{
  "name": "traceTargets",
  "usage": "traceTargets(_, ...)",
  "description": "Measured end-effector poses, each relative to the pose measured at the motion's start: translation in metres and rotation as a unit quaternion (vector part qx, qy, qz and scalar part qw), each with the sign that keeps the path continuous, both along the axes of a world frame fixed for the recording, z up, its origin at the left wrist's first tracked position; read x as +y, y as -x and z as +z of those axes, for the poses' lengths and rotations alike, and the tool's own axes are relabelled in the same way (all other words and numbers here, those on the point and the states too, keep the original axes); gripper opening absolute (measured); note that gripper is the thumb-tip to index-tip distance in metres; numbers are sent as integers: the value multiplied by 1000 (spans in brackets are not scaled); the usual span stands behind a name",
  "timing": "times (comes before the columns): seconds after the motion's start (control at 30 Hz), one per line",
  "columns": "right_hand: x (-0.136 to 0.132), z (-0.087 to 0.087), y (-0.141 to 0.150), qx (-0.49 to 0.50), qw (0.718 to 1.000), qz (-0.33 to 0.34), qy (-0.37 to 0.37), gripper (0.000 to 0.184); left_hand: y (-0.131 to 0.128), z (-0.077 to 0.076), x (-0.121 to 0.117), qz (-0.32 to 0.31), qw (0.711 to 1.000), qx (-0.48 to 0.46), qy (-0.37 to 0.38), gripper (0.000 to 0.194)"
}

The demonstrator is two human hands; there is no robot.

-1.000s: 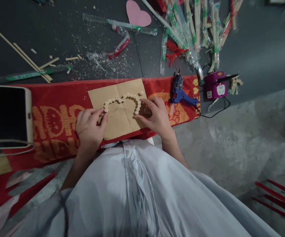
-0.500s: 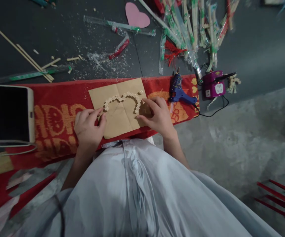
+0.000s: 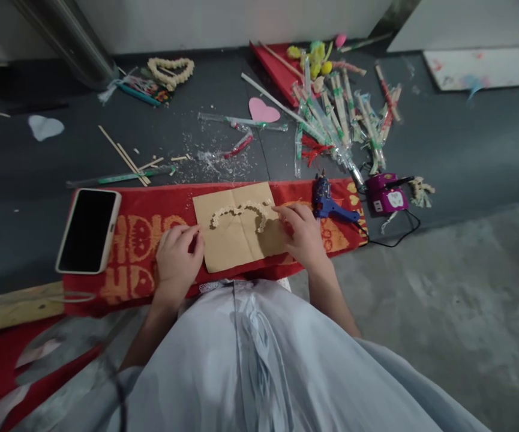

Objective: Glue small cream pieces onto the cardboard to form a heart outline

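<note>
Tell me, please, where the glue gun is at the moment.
In the head view, the glue gun lies on the right part of the red towel, between the right hand and the purple box.

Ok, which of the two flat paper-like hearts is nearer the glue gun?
The pink heart. The pale heart lies far off to the left, well away from the glue gun.

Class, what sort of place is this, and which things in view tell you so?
Probably a handicraft workspace, at home or in a small workshop: a blue glue gun, plastic-wrapped chopsticks and a curved outline of small pale pieces show it.
</note>
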State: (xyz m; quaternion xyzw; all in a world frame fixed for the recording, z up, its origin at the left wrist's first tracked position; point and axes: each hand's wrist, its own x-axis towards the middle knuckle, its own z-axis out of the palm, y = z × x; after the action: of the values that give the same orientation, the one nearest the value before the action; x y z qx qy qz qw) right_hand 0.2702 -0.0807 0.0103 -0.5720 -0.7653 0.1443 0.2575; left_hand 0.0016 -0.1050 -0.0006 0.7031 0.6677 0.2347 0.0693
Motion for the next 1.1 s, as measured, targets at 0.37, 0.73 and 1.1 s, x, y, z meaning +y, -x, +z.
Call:
traceTargets(0.37,4,-2,22,49,997,58,-31,30,10,10,-11,-18,1000,-10,-22,27)
traceTargets(0.73,-9,1,15,-1,996,94,-1,20,8,14,-14,-32,998,-53,-2,27)
traceTargets(1.1,-39,-3,-1,-55,992,98,65,10,5,6,-14,-178,984,-16,15,18)
